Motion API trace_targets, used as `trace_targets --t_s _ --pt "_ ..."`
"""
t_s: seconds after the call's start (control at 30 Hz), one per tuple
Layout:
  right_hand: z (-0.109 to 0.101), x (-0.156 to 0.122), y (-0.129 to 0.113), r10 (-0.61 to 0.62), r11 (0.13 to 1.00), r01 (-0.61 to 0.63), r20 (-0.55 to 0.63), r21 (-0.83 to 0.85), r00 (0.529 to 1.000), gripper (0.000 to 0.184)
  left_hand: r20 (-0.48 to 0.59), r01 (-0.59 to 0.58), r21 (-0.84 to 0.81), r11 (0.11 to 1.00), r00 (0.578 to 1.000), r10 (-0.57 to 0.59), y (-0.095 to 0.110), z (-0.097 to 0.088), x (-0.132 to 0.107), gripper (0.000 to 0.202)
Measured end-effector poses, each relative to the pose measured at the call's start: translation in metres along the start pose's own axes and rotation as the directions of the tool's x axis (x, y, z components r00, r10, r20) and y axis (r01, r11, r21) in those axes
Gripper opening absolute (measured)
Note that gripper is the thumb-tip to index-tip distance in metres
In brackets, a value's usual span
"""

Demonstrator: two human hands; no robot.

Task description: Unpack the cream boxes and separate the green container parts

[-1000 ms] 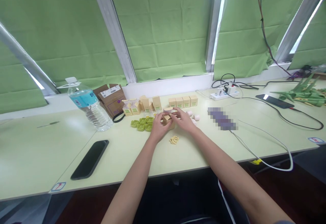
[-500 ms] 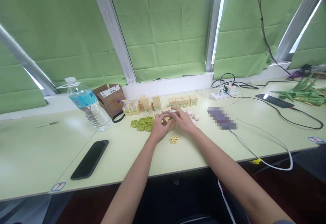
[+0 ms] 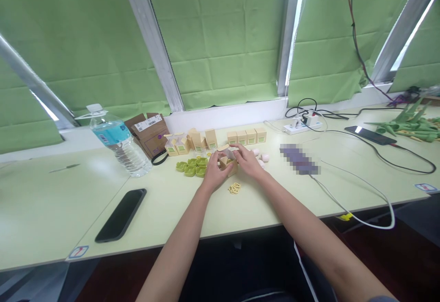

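Observation:
Both of my hands meet over a small tan cardboard box [image 3: 229, 163] on the pale green table [image 3: 261, 201]. My left hand [image 3: 213, 173] grips the box's left side with curled fingers. My right hand [image 3: 248, 161] holds its right side and top flap, which stands open. Just in front of the box lies a small yellow looped piece [image 3: 235, 188]. Several green heart-shaped trays [image 3: 191, 166] lie to the left of my left hand. Behind the hands stands a row of closed tan boxes [image 3: 246, 136], with more open ones [image 3: 188, 142] further left.
A water bottle [image 3: 118, 140] and a brown carton [image 3: 148, 132] stand at the back left. A black phone [image 3: 121, 215] lies near the front edge. A power strip [image 3: 302, 127], cables, a second phone [image 3: 370, 135] and green cone shapes [image 3: 409, 125] fill the right side.
The box's top flap has been lifted and my hands have shifted slightly on the box. Everything else stays where it was.

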State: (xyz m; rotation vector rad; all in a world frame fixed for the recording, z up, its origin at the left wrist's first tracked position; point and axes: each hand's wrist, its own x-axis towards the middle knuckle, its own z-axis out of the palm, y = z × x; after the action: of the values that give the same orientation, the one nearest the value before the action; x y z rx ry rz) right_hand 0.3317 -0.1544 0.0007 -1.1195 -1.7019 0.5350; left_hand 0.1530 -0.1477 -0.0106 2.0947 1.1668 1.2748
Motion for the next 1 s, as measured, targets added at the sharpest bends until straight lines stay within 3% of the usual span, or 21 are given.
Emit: trace_targets --t_s 0.4,0.8,1.0 --pt "-0.0007 -0.0006 -0.0005 0.029 0.998 -0.029 0.003 0.047 1.0 0.042 0.022 0.063 -0.143 0.988 0.998 -0.061 0.0089 -0.0001 -0.0023 0.041" --pt "0.0002 -0.0001 0.0017 0.048 0.999 -0.048 -0.008 0.016 0.999 0.041 -0.009 0.061 -0.126 0.99 0.998 -0.063 0.0057 0.0004 -0.0004 0.045" --pt "0.0031 0.002 0.0033 0.042 0.995 -0.041 -0.014 0.087 0.999 0.037 -0.036 0.05 -0.074 0.996 0.998 -0.052 0.0088 -0.0004 0.0005 0.043"
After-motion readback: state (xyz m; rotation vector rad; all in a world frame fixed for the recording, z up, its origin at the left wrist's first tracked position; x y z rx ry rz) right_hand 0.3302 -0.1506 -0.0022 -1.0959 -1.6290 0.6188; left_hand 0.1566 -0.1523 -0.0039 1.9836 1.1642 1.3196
